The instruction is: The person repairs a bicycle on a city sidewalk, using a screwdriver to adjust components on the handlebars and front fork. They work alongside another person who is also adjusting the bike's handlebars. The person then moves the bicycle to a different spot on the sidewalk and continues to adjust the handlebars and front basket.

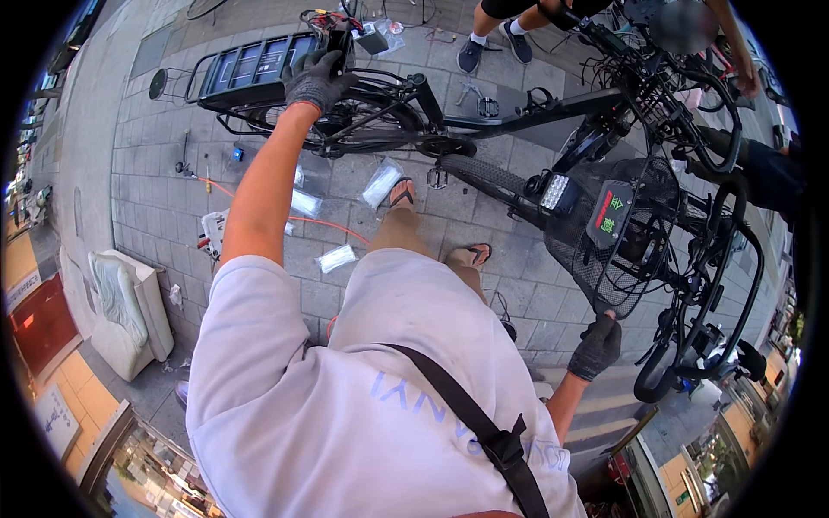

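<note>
My left hand (318, 82), in a dark grey work glove, reaches out to a black electric bicycle (535, 112). Its fingers bend over the bicycle at the front end of the rear rack (250, 73), and the fingertips are partly hidden. Low on the right, my gloved right hand (596, 347) grips the lower rim of a black mesh basket (566, 259). A headlight (560, 193) and a knobby front wheel (488, 177) sit beside this basket. Whether they belong to the same bicycle, I cannot tell. A dark printed plate (610, 214) is on the basket.
Clear plastic packets (380, 183) and an orange cable (324, 223) lie on the paving around my feet. Another person's legs (496, 22) stand beyond the bicycle. More handlebars (751, 268) crowd the right. A worn pale armchair (129, 311) stands at left.
</note>
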`<state>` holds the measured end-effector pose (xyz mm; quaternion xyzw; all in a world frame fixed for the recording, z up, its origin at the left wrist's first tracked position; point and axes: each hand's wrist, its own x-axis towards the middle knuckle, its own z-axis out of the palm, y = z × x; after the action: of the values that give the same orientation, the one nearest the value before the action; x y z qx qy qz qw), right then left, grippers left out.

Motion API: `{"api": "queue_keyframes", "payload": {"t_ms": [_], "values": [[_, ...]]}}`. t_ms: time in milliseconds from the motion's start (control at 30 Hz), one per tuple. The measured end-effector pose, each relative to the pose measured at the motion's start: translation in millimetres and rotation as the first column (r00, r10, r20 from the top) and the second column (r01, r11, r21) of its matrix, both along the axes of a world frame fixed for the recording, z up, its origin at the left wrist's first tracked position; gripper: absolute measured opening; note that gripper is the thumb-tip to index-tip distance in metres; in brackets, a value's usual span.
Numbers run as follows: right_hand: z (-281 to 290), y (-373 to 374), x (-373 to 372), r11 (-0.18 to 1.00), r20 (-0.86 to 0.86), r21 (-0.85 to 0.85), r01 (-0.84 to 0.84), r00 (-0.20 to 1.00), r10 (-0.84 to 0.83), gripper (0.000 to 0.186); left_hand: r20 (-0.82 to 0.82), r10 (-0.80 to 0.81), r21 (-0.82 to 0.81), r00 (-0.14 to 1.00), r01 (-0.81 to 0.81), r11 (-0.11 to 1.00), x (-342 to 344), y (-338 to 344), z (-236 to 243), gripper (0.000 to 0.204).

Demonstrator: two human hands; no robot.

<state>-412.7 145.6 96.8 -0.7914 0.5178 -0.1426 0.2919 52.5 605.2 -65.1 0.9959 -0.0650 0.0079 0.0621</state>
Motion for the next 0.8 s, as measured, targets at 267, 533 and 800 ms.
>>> {"api": "queue_keyframes", "payload": {"t_ms": [267, 533, 800], "values": [[16, 49, 73, 0.937, 0.024, -0.12, -0.328, 0.943, 0.333, 0.039, 0.008, -0.019, 0.187, 1.0, 0.017, 0.982, 23, 1, -47, 0.053], [-8, 22, 73, 0.917, -0.227, -0.151, -0.37, 0.915, 0.332, 0.029, -0.001, -0.087, 0.208, 0.996, 0.085, 0.975, 46, -3, -43, 0.048], [-10, 19, 70, 0.916, -0.207, -0.147, -0.373, 0.917, 0.341, 0.029, 0.105, -0.122, 0.177, 0.987, 0.102, 0.979, 54, -2, -52, 0.04]]}}
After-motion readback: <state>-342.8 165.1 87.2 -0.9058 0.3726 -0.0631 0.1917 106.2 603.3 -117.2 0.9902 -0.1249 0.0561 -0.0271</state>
